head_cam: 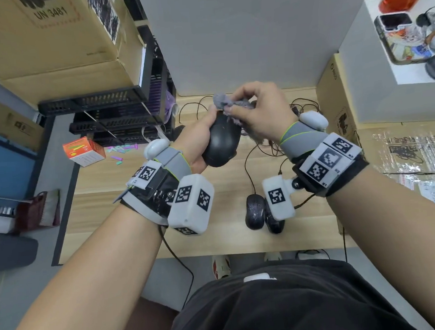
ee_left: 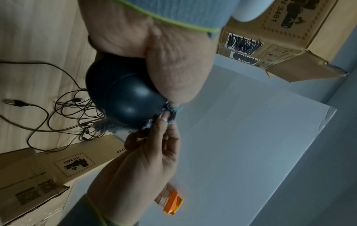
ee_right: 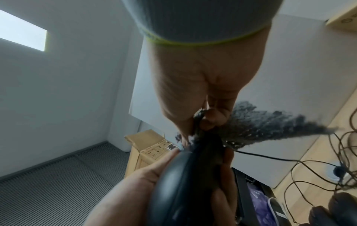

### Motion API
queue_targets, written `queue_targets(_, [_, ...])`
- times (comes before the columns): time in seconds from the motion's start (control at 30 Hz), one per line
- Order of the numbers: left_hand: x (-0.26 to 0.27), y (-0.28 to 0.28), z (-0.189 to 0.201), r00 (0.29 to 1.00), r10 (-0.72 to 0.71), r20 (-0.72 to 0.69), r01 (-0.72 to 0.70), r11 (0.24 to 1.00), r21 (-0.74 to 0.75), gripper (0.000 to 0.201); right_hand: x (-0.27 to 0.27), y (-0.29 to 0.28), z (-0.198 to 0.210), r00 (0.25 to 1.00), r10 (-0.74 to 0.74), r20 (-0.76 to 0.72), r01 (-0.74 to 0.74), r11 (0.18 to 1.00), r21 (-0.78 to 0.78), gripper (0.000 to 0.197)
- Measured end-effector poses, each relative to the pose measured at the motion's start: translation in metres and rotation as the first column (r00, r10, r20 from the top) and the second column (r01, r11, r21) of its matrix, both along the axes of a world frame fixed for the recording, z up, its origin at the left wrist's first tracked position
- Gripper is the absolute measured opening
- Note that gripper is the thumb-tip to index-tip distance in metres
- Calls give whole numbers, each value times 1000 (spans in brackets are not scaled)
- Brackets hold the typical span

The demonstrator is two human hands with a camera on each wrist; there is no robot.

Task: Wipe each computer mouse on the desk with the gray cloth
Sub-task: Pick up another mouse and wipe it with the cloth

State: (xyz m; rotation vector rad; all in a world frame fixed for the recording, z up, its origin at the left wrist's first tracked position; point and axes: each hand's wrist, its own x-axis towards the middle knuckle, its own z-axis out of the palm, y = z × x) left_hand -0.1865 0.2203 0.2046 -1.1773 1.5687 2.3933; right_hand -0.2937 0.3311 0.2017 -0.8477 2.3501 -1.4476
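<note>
The wooden counter (head_cam: 117, 218) carries a tangle of cables (head_cam: 269, 145) and, near its front edge, two dark mice (head_cam: 255, 212) lying side by side, probably waiting for their turn or already done. Above it the left hand (head_cam: 197, 143) holds a black mouse (head_cam: 222, 141) lifted off the surface, fingers curled round its body so the top is exposed. The right hand (head_cam: 261, 110) pinches the bunched gray cloth (head_cam: 229, 104) against the mouse's front end to rub it.
</note>
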Motion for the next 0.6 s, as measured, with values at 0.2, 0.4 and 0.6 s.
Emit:
queue_targets(0.2, [-2, -10, 0, 997, 78, 8, -78, 997, 7, 59, 18, 6, 17, 907, 414, 76, -415, 910, 5, 10])
queue_targets(0.4, [-3, -10, 4, 995, 78, -67, -77, 997, 16, 41, 12, 1, 3, 988, 134, -72, -137, 990, -44, 12])
queue_targets(0.6, [-6, -21, 2, 966, 250, -62, -250, 968, 3, 32, 29, 13, -4, 871, 487, 69, -489, 872, 16, 14])
